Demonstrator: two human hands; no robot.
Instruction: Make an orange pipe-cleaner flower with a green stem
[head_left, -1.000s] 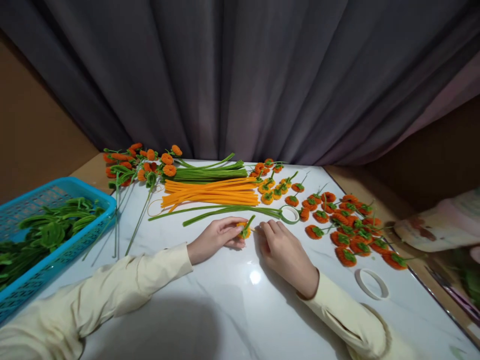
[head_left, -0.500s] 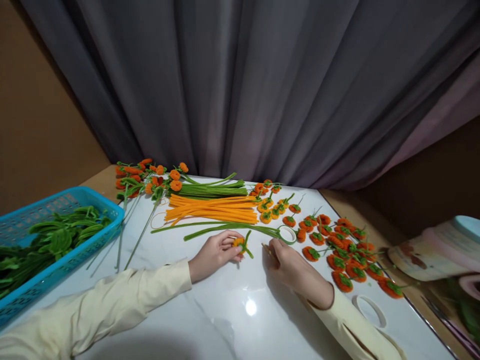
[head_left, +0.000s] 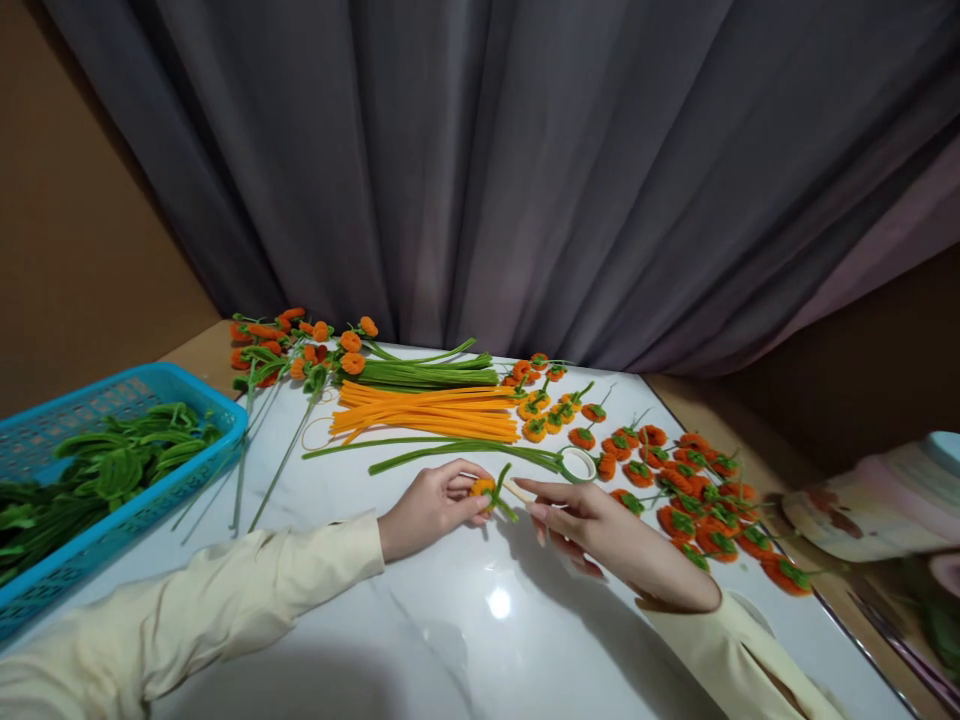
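My left hand (head_left: 433, 507) is closed around a small yellow-orange pipe-cleaner persimmon (head_left: 482, 489), whose green pipe-cleaner ends (head_left: 503, 493) stick out to the right. Between the thumb and forefinger of my right hand (head_left: 596, 522) is a thin pale stick (head_left: 517, 491), its tip close to those green ends. I cannot tell whether the tip touches them. Just beyond both hands lie long green pipe cleaners (head_left: 450, 449) and a roll of tape (head_left: 577, 464). Yellow-orange pieces with green tops (head_left: 535, 429) rest behind it.
Orange pipe cleaners (head_left: 427, 412) and a green bundle (head_left: 427, 373) lie across the back of the white table (head_left: 420, 640). Many orange persimmons (head_left: 716, 542) spread at right. A blue basket (head_left: 225, 440) of green leaves stands left, finished stems (head_left: 289, 440) beside it; a jar (head_left: 877, 495) is far right.
My right hand has turned and its fingers have straightened, bringing the stick's tip left towards the green ends. My left hand holds the persimmon in nearly the same place.
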